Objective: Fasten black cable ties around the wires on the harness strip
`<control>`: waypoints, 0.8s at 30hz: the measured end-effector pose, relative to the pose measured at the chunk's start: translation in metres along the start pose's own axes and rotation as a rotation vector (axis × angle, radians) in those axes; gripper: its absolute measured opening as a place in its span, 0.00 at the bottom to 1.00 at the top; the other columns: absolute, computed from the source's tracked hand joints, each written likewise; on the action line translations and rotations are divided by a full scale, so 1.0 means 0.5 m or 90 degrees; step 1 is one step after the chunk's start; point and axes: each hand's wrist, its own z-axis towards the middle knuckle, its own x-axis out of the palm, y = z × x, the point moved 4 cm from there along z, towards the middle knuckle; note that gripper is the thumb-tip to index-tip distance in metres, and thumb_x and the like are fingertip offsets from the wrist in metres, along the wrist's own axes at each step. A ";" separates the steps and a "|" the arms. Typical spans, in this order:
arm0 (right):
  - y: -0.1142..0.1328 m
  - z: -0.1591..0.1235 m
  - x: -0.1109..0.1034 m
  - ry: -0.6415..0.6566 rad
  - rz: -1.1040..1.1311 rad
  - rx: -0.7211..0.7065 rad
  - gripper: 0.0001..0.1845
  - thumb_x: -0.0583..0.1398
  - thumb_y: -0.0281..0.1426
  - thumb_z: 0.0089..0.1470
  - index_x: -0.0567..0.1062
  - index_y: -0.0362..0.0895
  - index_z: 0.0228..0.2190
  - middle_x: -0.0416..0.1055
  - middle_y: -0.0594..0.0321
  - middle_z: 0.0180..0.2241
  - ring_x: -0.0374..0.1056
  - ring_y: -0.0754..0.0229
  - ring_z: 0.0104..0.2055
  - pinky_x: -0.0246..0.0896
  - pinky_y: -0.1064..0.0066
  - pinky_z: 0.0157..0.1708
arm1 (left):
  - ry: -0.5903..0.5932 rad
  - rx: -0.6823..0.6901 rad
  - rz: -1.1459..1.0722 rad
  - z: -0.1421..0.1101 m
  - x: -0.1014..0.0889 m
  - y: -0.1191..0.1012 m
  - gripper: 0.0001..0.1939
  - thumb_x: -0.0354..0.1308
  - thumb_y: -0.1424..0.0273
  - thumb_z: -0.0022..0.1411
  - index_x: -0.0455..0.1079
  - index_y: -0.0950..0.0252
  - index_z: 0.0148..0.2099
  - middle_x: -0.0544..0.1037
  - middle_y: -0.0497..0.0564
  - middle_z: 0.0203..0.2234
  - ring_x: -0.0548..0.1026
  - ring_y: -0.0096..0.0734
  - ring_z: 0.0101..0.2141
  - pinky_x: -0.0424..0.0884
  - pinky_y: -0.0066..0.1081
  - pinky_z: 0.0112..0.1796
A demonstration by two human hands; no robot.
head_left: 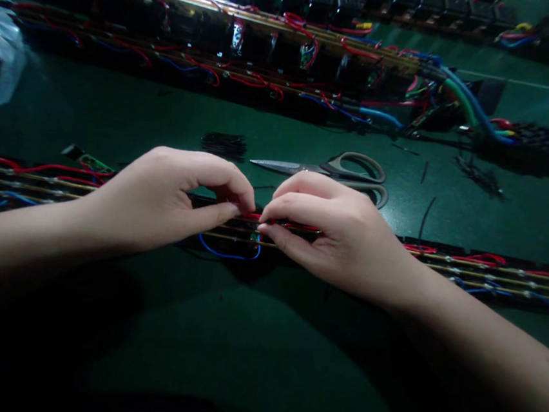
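green table (262, 334) | scissors (336, 171) | wired strip (482, 271) | black ties (224, 144)

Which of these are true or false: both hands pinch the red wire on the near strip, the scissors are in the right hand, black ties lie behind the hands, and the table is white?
1. Both the left hand and the right hand pinch the red wire on the near strip. True.
2. The scissors are in the right hand. False: they lie on the table behind it.
3. A bundle of black ties lies behind the hands. True.
4. The table is white. False: it is green.
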 end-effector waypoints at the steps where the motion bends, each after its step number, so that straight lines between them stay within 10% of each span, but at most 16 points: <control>1: 0.000 0.000 0.000 -0.002 0.001 0.003 0.08 0.62 0.25 0.65 0.82 0.35 0.35 0.76 0.54 0.36 0.71 0.59 0.38 0.63 0.69 0.36 | 0.000 0.002 0.001 0.000 0.000 0.000 0.07 0.61 0.68 0.64 0.82 0.56 0.40 0.85 0.40 0.35 0.82 0.24 0.35 0.75 0.21 0.38; 24: -0.007 0.000 0.001 0.010 0.000 0.043 0.06 0.62 0.26 0.63 0.80 0.38 0.35 0.75 0.56 0.36 0.70 0.59 0.37 0.62 0.69 0.35 | 0.032 0.091 0.017 -0.004 0.003 -0.010 0.10 0.59 0.71 0.67 0.82 0.59 0.44 0.86 0.43 0.38 0.83 0.25 0.38 0.76 0.21 0.42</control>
